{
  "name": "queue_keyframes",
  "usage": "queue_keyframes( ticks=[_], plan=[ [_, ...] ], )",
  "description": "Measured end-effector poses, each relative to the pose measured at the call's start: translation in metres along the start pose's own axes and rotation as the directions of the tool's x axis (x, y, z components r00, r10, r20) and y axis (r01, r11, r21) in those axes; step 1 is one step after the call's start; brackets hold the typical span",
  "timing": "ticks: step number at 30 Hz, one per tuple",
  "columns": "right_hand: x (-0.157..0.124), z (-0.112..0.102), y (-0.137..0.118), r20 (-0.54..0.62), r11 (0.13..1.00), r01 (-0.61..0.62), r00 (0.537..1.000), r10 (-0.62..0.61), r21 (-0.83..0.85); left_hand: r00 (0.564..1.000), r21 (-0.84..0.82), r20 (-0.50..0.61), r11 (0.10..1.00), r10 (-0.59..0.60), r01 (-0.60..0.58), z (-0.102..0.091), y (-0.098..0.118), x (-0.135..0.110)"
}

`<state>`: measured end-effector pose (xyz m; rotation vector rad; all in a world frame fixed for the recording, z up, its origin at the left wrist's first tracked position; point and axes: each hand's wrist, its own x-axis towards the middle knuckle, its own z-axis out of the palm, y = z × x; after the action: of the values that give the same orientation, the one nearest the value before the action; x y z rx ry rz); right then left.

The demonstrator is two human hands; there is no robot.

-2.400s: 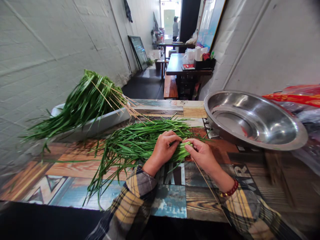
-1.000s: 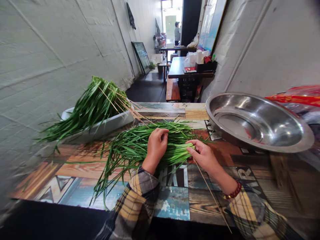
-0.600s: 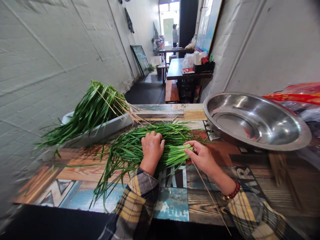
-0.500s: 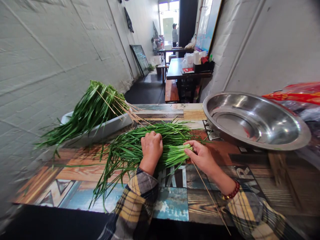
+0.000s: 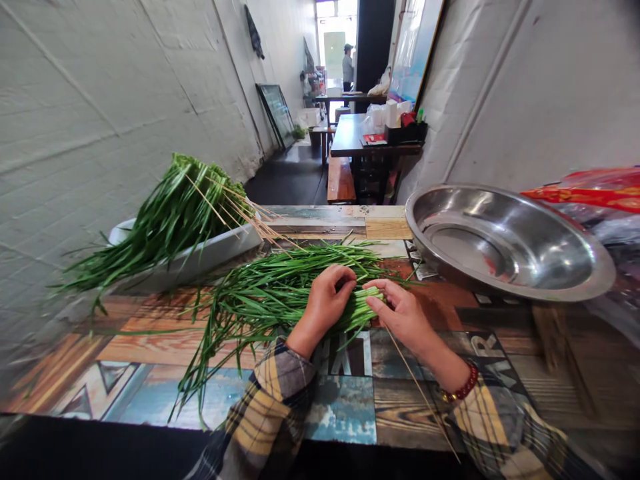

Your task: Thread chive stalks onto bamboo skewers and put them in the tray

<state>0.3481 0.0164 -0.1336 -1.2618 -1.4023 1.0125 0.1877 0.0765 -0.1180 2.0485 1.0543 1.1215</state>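
A heap of long garlic chives (image 5: pixel 280 287) lies across the table in front of me. My right hand (image 5: pixel 400 308) has thumb and fingers around the pale stem ends of a small bunch of chives (image 5: pixel 361 308) at the heap's right side. From beneath that hand a thin bamboo skewer (image 5: pixel 417 383) slants toward the table's front edge; whether its hidden end is in the stems I cannot tell. Just left of it, my left hand (image 5: pixel 327 300) is over the chives, its fingers pinched together near the stems. What lies between those fingertips is hidden.
A white tray (image 5: pixel 220 245) at the left holds a thick pile of chives (image 5: pixel 175 207), with several bamboo skewers (image 5: pixel 250 217) lying across. At the right stands a wide steel basin (image 5: pixel 575 283). Red plastic packaging (image 5: pixel 590 187) is beyond it. Further back, a person (image 5: pixel 348 67) stands near the doorway.
My left hand has slid right along the chives toward the stem ends, and its fingers have come into a pinch. My right hand stays around the stems.
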Motion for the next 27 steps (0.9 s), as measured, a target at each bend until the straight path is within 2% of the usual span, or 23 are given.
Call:
queue_keyframes(
  ticks=[4, 12, 21, 27],
  plan=[
    [0.0003, 0.0006, 0.0011, -0.010, 0.999, -0.034, 0.999, 0.034, 0.041, 1.000, -0.044, 0.017, 0.999, -0.013, 0.014, 0.0010, 0.0045, -0.0017],
    [0.0006, 0.0011, 0.0000, -0.024, 0.994, -0.071, 0.997, 0.073, 0.077, 0.999, -0.022, 0.021, 0.999, -0.028, 0.029, -0.0039, 0.0054, -0.0013],
    [0.0006, -0.0002, 0.0024, -0.014, 0.996, -0.048, 0.999, 0.049, 0.071, 0.999, -0.036, 0.033, 0.999, -0.035, 0.036, -0.0031, 0.0094, -0.0030],
    [-0.0003, 0.0003, 0.0033, -0.011, 0.993, -0.074, 0.997, 0.075, 0.090, 0.999, -0.027, 0.009, 0.999, -0.031, 0.031, -0.0020, 0.0085, -0.0031]
  ],
)
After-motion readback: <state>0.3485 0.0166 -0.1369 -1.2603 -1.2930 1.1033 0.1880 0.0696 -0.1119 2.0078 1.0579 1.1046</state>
